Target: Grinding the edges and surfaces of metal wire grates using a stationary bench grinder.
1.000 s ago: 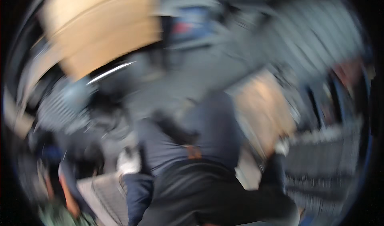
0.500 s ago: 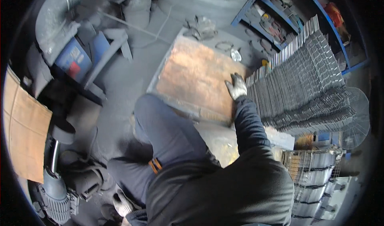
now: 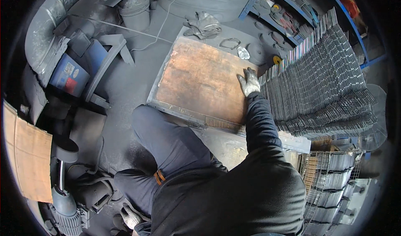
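Observation:
A square brown board, worn and stained, lies on a grey dusty table. My right hand, in a whitish glove with darkened fingertips, rests on the board's right edge, thumb apart from the fingers. Just beside it stands a tall stack of thin grey metal sheets with notched, wavy edges. My left hand, gloved alike, hangs low at the lower left beside my leg, away from the table. Its fingers show only in part and look loosely apart; I see nothing in them.
Dark crumpled gloves, a thin ring and a shiny crumpled piece lie beyond the board. A blue shelf holds discs. Left are a blue box, a flexible duct and cardboard. A wire crate stands lower right.
The view has shifted slightly and sharpened. My right hand remains on the right edge of the board, and my left hand stays low beside my leg.

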A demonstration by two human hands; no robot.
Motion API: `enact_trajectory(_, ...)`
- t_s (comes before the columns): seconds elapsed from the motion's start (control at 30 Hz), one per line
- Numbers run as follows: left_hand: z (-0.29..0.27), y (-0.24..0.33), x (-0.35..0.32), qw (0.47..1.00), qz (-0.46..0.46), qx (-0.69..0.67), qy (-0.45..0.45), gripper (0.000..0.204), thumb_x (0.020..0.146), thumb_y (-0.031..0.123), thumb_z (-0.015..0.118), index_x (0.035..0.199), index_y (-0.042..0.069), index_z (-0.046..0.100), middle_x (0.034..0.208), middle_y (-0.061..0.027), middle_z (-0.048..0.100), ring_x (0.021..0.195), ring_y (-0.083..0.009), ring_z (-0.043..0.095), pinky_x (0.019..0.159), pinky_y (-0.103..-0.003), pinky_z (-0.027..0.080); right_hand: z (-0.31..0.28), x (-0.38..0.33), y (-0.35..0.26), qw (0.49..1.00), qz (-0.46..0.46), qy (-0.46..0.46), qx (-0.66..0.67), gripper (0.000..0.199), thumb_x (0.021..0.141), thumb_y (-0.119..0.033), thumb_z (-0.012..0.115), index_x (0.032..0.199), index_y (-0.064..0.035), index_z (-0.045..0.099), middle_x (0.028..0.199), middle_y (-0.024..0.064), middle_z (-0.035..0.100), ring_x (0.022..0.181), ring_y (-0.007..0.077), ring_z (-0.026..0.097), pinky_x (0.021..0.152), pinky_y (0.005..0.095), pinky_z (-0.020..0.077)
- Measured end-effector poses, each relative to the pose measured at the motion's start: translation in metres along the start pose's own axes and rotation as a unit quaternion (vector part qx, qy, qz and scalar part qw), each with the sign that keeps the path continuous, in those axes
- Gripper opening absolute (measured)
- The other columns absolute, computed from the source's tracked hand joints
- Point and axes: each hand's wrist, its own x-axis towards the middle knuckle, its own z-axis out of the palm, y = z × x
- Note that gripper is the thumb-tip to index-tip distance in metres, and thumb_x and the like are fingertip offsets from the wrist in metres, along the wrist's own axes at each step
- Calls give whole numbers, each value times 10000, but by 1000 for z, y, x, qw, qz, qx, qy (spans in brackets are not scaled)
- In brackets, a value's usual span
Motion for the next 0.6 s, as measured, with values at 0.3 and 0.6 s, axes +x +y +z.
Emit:
enact_trajectory(0.3, -1, 8, 2, 984, 0, 174, -43, 504, 1107, 171, 361, 1602, 79, 396, 1544, -258, 504, 1284, -427, 608, 1049, -440, 522, -6, 15, 44, 999, 22, 33, -10, 628, 1016, -481, 652, 1395, 19, 634, 1554, 283, 514, 1489, 449, 415, 1253, 485, 333)
enact_trajectory(0.6, 25, -53, 40, 978, 133, 162, 7, 664, 1050, 455, 518, 1582, 65, 448, 1476, -278, 560, 1325, -439, 588, 1055, -479, 508, -28, 30, 73, 989, 145, -6, -9, 715, 1043, -593, 509, 1468, -26, 609, 1598, 224, 500, 1514, 378, 424, 1274, 444, 307)
